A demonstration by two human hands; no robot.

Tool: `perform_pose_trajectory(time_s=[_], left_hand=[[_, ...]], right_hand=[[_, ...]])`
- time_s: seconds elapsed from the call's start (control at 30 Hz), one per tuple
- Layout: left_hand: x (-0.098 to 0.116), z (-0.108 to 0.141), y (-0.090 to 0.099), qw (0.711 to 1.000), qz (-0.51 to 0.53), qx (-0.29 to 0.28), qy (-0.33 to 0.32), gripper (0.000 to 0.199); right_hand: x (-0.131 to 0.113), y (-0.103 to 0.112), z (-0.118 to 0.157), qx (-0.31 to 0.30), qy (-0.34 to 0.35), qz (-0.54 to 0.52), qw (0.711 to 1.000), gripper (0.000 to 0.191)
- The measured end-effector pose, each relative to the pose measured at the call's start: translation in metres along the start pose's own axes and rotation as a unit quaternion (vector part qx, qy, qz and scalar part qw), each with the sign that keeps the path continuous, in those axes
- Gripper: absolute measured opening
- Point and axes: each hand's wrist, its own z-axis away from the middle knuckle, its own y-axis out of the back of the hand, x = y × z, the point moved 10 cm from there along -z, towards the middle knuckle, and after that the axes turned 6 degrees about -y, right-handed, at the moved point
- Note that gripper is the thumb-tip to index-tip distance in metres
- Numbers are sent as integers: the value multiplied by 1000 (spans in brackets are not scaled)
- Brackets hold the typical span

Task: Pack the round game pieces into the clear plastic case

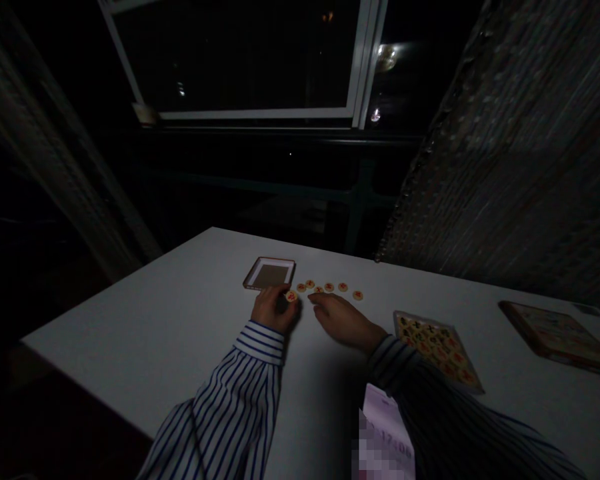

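Observation:
My left hand (271, 311) pinches a round Chinese chess piece (291, 296) with a red character between thumb and fingers. Just beyond that hand lies a shallow square tray or box lid (249, 278) with a brown bottom. My right hand (344, 321) hovers low over the table, fingers stretched toward the left hand, with nothing visible in it. Past its fingertips lie several loose Chinese chess pieces (329, 287) with red characters; one is partly covered by the hand. To the right of my right wrist is a clear tray of Chinese chess pieces (437, 347) with dark and red characters.
A white table (180, 313) carries everything. At its right end lies a flat box (560, 333) with a brown edge. A lit phone (387, 427) is below my right forearm, partly blurred. Behind stand a dark window (255, 115) and a bead-like curtain (510, 160).

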Motion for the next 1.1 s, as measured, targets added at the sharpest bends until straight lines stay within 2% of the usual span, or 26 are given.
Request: perform_pose_trajectory(time_s=[0.17,0.5,0.63,0.87,1.1], left_hand=[[15,-2,7,1000,9,20,-21,27],[49,-3,7,997,38,24,-70,26],[63,-6,0,995,67,-10,-78,25],[88,-4,-11,990,89,-33,-105,26],[112,4,-37,983,94,-114,-112,21]], right_hand=[[5,18,7,15,-19,-15,1000,41],[5,48,36,47,-23,-12,999,40],[8,64,50,68,-31,-14,997,40],[12,87,75,104,-36,-33,993,40],[27,102,92,113,-61,-41,991,40]])
